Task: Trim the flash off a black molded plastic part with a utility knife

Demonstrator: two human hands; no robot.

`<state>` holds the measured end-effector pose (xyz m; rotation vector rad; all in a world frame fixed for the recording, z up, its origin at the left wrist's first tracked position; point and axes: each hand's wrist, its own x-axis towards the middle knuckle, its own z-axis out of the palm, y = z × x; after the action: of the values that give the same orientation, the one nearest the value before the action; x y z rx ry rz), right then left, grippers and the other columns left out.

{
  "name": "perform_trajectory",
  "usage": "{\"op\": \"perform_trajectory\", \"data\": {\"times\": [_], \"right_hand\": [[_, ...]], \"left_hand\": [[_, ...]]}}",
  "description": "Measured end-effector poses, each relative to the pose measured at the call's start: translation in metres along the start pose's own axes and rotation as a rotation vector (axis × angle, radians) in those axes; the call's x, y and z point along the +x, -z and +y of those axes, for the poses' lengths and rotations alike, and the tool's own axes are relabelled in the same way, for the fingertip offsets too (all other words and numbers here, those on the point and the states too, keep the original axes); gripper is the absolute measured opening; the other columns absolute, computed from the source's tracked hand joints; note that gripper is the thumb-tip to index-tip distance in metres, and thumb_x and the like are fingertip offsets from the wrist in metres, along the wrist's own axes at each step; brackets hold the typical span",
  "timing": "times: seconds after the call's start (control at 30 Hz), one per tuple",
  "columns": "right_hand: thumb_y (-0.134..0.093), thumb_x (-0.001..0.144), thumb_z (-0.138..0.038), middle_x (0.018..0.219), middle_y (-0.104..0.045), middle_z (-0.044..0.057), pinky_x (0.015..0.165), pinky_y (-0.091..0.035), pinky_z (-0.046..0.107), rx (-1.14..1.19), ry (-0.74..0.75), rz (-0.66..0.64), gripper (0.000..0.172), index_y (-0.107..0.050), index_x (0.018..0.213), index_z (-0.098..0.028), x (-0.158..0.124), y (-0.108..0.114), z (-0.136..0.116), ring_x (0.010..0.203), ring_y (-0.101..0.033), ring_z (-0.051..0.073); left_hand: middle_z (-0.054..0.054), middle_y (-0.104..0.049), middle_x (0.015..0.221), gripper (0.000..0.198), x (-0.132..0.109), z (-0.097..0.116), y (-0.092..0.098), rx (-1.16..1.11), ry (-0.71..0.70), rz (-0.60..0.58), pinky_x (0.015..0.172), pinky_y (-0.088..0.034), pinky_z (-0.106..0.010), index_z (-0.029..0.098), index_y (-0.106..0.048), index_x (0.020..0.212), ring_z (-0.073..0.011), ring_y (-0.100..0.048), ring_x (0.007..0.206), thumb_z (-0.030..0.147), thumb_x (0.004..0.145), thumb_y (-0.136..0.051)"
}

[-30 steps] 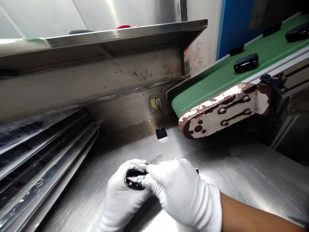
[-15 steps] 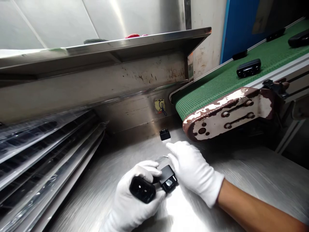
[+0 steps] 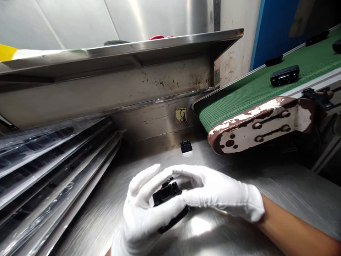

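My white-gloved left hand point(image 3: 145, 217) is closed around a small black plastic part point(image 3: 166, 193), whose top shows between the thumb and fingers. Below the thumb, a dark glossy piece point(image 3: 176, 219) sticks out of the same hand; its rest is hidden. My right hand point(image 3: 218, 190), gloved in white too, bends in from the right, with its thumb and fingertips closed at the right end of the black part. Farther back on the metal table lies another small black part point(image 3: 186, 146), apart from both hands.
Stacked clear plastic trays point(image 3: 61, 170) fan out on the left. A green conveyor belt point(image 3: 239, 96) slopes up to the right, carrying black devices point(image 3: 285, 75). Behind runs a metal shelf point(image 3: 149, 46); a yellow pad with a dark cord point(image 3: 181, 116) is on the back panel.
My right hand has closed in on the black part at my left hand. The pieces in my left hand have turned, and the glossy oval face no longer shows. The view has shifted slightly left.
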<state>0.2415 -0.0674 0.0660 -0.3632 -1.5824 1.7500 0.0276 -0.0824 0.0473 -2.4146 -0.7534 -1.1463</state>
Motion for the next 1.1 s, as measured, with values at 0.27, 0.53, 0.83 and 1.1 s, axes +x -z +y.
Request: {"op": "perform_trajectory", "data": {"times": [0.27,0.53,0.83,1.1], "right_hand": [[-0.073,0.065,0.003,0.101,-0.059,0.0,0.096,-0.045,0.036,0.128,-0.018,-0.049,0.07,-0.053,0.127,-0.025,0.006,-0.006,0.004,0.104,-0.055,0.02],[-0.073,0.062,0.004,0.094,-0.063,-0.005,0.073,-0.046,0.024,-0.14,0.03,0.146,0.055,-0.059,0.107,-0.023,0.008,-0.022,0.015,0.087,-0.057,0.015],[-0.079,0.069,-0.012,0.095,-0.064,-0.009,0.084,-0.047,0.026,-0.56,0.028,0.339,0.081,-0.042,0.137,-0.04,0.0,-0.016,0.007,0.086,-0.062,0.012],[-0.083,0.057,-0.019,0.072,-0.059,-0.008,0.048,-0.031,0.024,-1.066,-0.242,-0.147,0.038,-0.063,0.089,-0.026,-0.009,-0.026,0.017,0.062,-0.051,0.012]], "left_hand": [[-0.007,-0.049,0.136,0.03,-0.004,0.005,-0.004,-0.02,0.048,0.041,0.097,-0.043,-0.053,0.032,-0.071,0.102,-0.0351,-0.04,0.13,0.011,0.081,-0.071],[-0.011,-0.051,0.13,0.033,0.0,0.006,-0.02,0.196,0.019,0.037,0.092,-0.048,-0.049,0.029,-0.065,0.111,-0.0323,-0.045,0.126,0.006,0.087,-0.061],[-0.014,-0.058,0.125,0.066,0.008,-0.007,-0.02,0.181,0.255,0.242,0.103,-0.047,-0.046,0.018,-0.044,0.136,-0.0287,-0.056,0.118,0.014,0.077,-0.075],[-0.005,-0.058,0.133,0.055,0.0,-0.03,-0.022,-0.004,0.705,0.217,0.111,-0.04,-0.043,0.021,-0.049,0.134,-0.0226,-0.055,0.122,0.01,0.082,-0.064]]}}
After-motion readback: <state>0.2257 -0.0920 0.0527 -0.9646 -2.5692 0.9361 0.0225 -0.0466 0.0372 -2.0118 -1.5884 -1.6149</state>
